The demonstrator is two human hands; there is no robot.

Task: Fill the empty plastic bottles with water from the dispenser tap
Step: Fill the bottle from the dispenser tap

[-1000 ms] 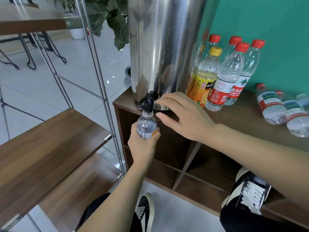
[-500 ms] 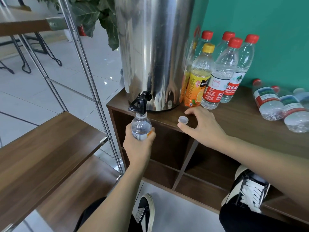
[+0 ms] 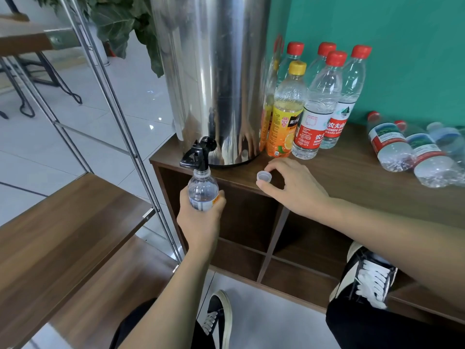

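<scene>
While left hand (image 3: 201, 220) grips the upright bottle (image 3: 202, 191) under the tap (image 3: 198, 153), frame centre, right hand (image 3: 293, 187) pinches the cap (image 3: 264, 176) on the surface (image 3: 352, 172), just right of the bottle's mouth.

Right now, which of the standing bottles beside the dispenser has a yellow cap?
The orange-labelled juice bottle, standing nearest the steel dispenser in the front row. The other upright bottles around it all have red caps.
</scene>
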